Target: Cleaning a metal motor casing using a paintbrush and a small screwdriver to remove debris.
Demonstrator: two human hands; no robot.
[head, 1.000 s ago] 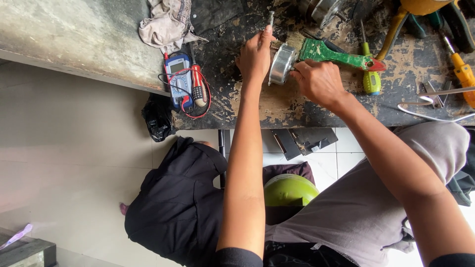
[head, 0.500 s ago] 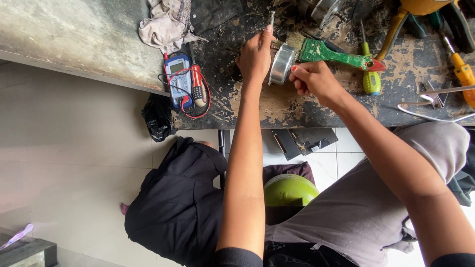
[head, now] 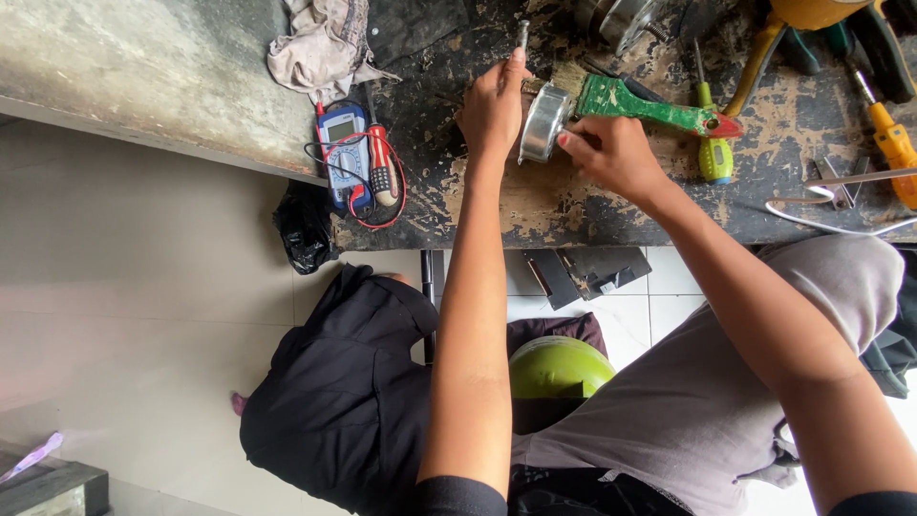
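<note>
Showing in even, soft daylight, glaring palely off the floor tiles (head: 143, 287), staying sharp throughout, bending slightly toward the edges.

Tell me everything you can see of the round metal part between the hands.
The metal part is a short, silvery cylinder, dull and worn, like a small housing or cap. It stands on edge on the scuffed black workbench. The left hand grips its left side; the right hand touches its right side with its fingertips. A green-handled brush lies just behind it.
</note>
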